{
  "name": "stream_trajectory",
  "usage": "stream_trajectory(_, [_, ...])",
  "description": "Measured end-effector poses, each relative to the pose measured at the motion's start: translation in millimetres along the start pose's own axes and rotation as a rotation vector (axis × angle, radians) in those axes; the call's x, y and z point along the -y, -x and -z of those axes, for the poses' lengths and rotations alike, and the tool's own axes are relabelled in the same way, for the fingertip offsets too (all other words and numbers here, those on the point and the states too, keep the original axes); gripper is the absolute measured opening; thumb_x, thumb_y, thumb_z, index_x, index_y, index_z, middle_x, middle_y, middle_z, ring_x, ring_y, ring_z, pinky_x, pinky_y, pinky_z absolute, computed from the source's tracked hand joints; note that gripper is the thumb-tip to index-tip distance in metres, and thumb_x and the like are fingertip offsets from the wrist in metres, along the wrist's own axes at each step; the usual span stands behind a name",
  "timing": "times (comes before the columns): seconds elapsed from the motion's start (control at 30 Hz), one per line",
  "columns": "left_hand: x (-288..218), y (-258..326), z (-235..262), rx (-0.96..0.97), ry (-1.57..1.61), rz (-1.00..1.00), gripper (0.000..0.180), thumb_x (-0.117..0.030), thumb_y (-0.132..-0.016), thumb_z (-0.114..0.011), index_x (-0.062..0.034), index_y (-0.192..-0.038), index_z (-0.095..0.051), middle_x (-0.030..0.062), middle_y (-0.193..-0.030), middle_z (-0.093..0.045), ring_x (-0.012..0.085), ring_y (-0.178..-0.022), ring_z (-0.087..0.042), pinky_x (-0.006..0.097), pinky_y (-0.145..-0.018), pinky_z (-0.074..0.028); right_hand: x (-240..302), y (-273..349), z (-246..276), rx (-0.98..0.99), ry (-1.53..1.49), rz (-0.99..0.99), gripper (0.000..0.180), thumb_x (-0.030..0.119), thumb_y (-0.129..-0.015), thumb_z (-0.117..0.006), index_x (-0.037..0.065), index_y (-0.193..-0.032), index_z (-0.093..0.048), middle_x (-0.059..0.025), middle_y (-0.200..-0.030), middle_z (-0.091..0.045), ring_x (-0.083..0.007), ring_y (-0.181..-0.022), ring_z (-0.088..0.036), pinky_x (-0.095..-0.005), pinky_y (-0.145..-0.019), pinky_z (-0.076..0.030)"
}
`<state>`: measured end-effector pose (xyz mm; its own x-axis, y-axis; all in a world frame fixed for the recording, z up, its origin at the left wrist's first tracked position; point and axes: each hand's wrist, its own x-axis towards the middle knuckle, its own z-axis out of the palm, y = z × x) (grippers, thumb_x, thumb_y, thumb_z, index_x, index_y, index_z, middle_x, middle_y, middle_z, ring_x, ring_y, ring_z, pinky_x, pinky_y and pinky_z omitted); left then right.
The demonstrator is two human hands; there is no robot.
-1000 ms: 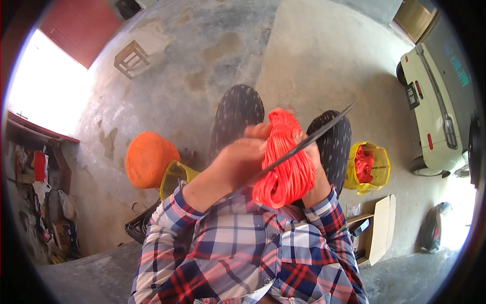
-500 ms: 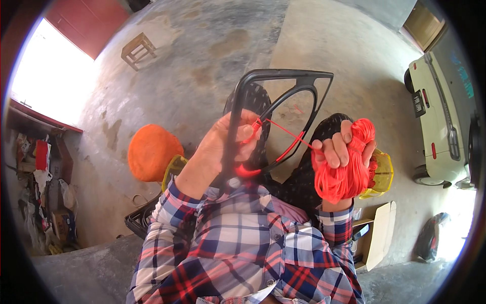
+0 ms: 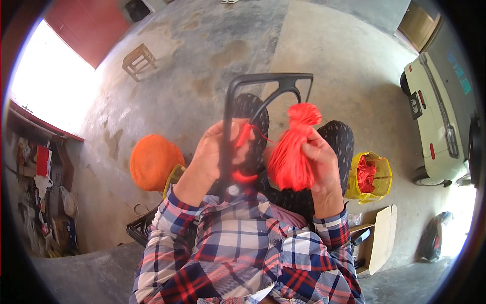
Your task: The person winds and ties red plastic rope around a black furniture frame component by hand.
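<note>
The hank of glossy red cord (image 3: 292,164) is in front of the lap, in the right hand (image 3: 324,159), whose thumb and fingers close around its side; some fingers are hidden behind the strands. It looks light and soft, probably slippery, with many loose loops that could snag or spill. The gathered neck below its bunched top seems the surest hold, since the flared end would squash and spread.

A thin red strand runs leftward from the hank to a tight red wrapping (image 3: 243,136) on the curved inner bar of a black frame (image 3: 268,79). The left hand (image 3: 208,149) grips the frame's straight left side, its fingers bent near the wrapping; exactly which fingertips press on it cannot be told. The frame looks like smooth moulded plastic, stiff yet light, with rounded corners; its straight outer bars should give the firmest hold.

Below are dark, pale-flecked trousers (image 3: 338,139) and a woven plaid shirt (image 3: 228,228). To the right, a yellow, thin-walled container (image 3: 386,175) holds more red cord (image 3: 365,174), near an open cardboard box (image 3: 383,240). To the left sits a rounded, matte orange object (image 3: 155,162); farther off, an angular wooden stool (image 3: 140,60) stands on stained concrete (image 3: 202,30).
</note>
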<state>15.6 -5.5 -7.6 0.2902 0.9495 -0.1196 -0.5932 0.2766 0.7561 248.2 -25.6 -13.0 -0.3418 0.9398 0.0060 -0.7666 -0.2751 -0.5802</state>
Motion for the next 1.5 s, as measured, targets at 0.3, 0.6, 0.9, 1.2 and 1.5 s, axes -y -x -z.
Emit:
stream_trajectory(0.3, [0, 8, -38, 0.133, 0.129, 0.194, 0.018, -0.018, -0.091, -0.061, -0.0029, -0.101, -0.064, 0.0050, -0.086, -0.069, 0.0154, -0.072, -0.066, 0.027, -0.064, -0.056, -6, -16, -4, 0.027, 0.271, 0.085, 0.033, 0.013, -0.092, -0.059, -0.001, -0.122, -0.056, -0.0106, -0.093, -0.069, -0.0135, -0.084, -0.064, -0.0273, -0.080, -0.050])
stream_trajectory(0.6, [17, 15, -60, -0.052, 0.153, 0.316, 0.042, -0.036, -0.091, -0.059, 0.0026, -0.108, -0.063, 0.0139, -0.100, -0.067, 0.0227, -0.081, -0.065, 0.034, -0.076, -0.052, -27, -25, -1, 0.258, -0.352, -0.069, 0.059, 0.029, -0.084, -0.068, -0.001, -0.130, -0.047, -0.0183, -0.130, -0.053, -0.0321, -0.111, -0.058, -0.0445, -0.099, -0.047])
stream_trajectory(0.9, [11, 8, -19, 0.136, -0.028, 0.148, 0.034, -0.026, -0.087, -0.066, 0.0025, -0.106, -0.061, 0.0170, -0.088, -0.064, 0.0168, -0.054, -0.056, 0.024, -0.039, -0.035, -21, -8, 72, 0.015, -0.138, 0.243, 0.056, 0.028, -0.083, -0.062, 0.000, -0.130, -0.048, -0.0177, -0.122, -0.059, -0.0346, -0.118, -0.052, -0.0477, -0.102, -0.038])
stream_trajectory(1.2, [3, -7, 2, 0.275, -0.074, 0.108, 0.041, -0.015, -0.084, -0.071, -0.0066, -0.120, -0.051, 0.0118, -0.084, -0.060, 0.0146, -0.051, -0.051, 0.024, -0.039, -0.033, -6, 6, 31, 0.221, -0.134, 0.341, 0.053, 0.048, -0.088, -0.059, 0.004, -0.116, -0.051, -0.0134, -0.095, -0.063, -0.0362, -0.095, -0.059, -0.0517, -0.091, -0.043])
stream_trajectory(1.5, [1, -10, 32, 0.101, 0.026, 0.034, 0.025, -0.020, -0.090, -0.063, -0.0104, -0.114, -0.062, 0.0143, -0.091, -0.063, 0.0157, -0.057, -0.054, 0.025, -0.041, -0.036, 58, -2, 100, -0.188, -0.214, 0.677, 0.039, 0.036, -0.093, -0.056, 0.005, -0.117, -0.056, -0.0109, -0.100, -0.065, -0.0289, -0.097, -0.062, -0.0500, -0.103, -0.040])
